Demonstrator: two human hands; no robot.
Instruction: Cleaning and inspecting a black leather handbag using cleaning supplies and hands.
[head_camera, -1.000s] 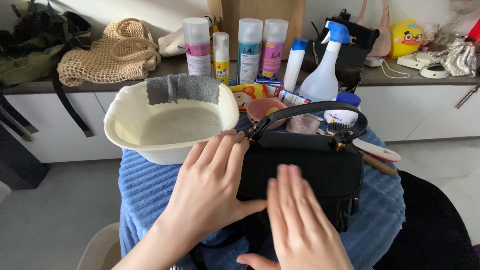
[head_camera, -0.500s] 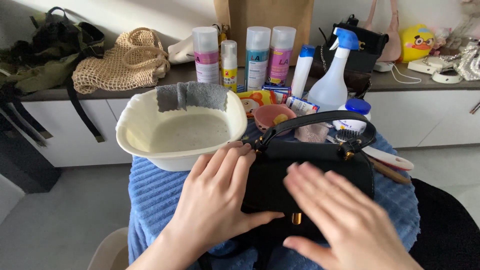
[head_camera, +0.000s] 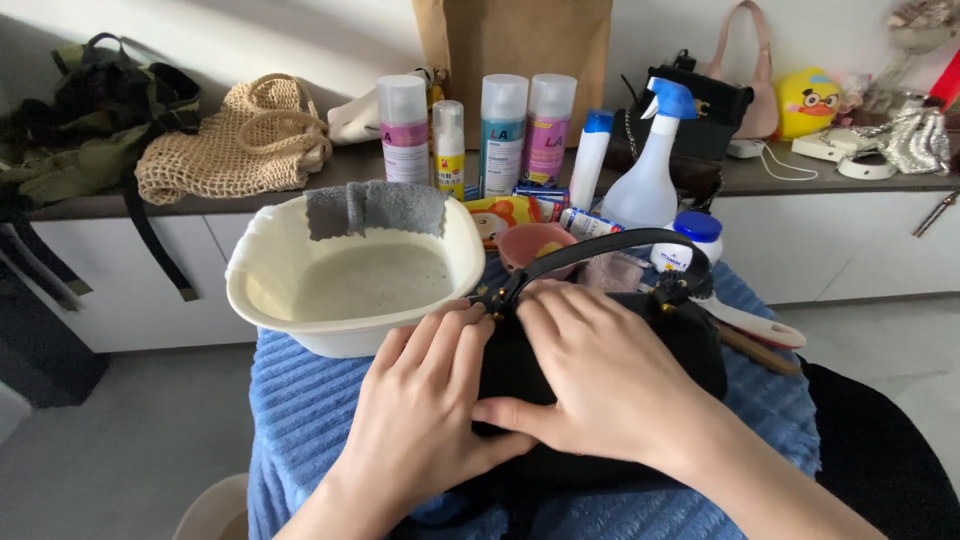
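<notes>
Both hands are on the black handbag (head_camera: 690, 345), which lies on the blue ribbed towel (head_camera: 300, 420) covering the small bench in front of the person.

Change vs the earlier frames: the right hand (head_camera: 600, 385) was hovering, fingers spread, just off the front of the bag. Now it lies flat across the flap, fingertips up near the handle anchor, thumb tucked toward the left hand. The left hand (head_camera: 425, 420) has barely shifted: palm down on the bag's left side, fingers pointing at the top edge.

Grip state: neither hand is closed around anything. Both are open and flat, pressing or resting on the bag's surface, nothing pinched that I can see. The hands overlap near the middle, so most of the flap is hidden.

Read: contact has gone from one hand to two, so the bag now looks held steady under both palms. Whether they're smoothing, rubbing or working the clasp, can't tell.

Bag handle (head_camera: 600, 250) arches upright, untouched.

Around it:
- cream plastic basin (head_camera: 260, 290) just behind and left, touching or nearly touching the bag, holding cloudy water, with a grey cloth (head_camera: 375, 208) draped over the far rim
- white spray bottle with blue trigger (head_camera: 650, 180) behind the bag
- row of spray cans (head_camera: 500, 130) on the rear counter
- white-handled brush (head_camera: 750, 322) at the bag's right
</notes>
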